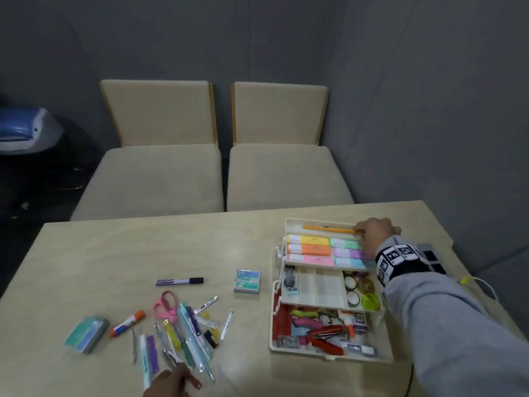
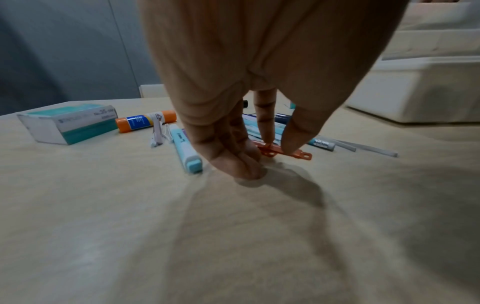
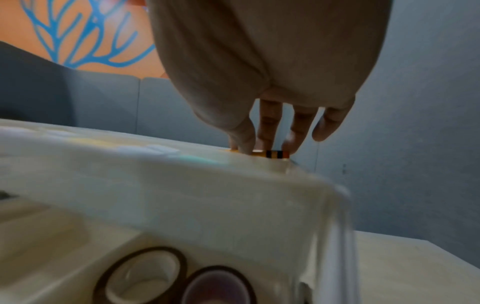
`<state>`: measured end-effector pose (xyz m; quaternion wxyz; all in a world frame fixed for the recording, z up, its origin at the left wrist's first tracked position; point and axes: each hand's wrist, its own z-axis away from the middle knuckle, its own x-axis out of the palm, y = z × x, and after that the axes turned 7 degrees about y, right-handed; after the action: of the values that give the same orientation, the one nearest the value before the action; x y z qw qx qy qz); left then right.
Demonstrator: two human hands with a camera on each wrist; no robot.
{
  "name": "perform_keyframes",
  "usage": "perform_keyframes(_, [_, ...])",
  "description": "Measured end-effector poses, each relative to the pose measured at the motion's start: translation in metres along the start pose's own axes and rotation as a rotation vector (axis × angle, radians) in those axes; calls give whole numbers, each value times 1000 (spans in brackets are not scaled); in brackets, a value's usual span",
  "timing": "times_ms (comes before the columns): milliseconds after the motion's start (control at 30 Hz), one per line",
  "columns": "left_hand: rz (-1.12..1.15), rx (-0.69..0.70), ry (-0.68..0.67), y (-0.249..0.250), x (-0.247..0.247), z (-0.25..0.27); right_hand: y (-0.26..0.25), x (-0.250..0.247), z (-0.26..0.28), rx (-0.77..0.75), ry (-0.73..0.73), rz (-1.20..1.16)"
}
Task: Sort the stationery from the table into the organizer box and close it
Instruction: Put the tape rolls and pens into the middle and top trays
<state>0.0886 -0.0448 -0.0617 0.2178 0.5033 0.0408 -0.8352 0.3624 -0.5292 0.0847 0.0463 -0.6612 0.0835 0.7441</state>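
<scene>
My right hand (image 3: 272, 127) reaches down over the organizer box (image 3: 182, 185), fingertips (image 3: 267, 142) on a yellow pencil (image 3: 275, 154) with black bands near its end, lying at the top tray's far edge. My thumb and two fingers touch it; the little finger hangs free. Below, in a lower tray, two tape rolls (image 3: 145, 277) sit side by side, touching. Table (image 3: 415, 267) at right, grey wall (image 3: 415, 102) behind, blurry.
</scene>
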Motion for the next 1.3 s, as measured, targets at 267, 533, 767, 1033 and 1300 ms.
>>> perform_keyframes(267, [98,54,36,41,-25,28,-7,3,5,-78,45,105])
perform_keyframes(533, [-70,203,60,28,-33,12,-28,-5,40,-55,209,-72])
perform_keyframes(767, [-67,352,70,14,-34,-4,-102,12,149,-414,477,-614])
perform_keyframes(1033, [66,351,151,-19,-33,-8,-240,97,240,-586,-436,-298])
perform_keyframes(1300, [125,272,155,-74,-37,-5,-303,128,267,-451,-556,30])
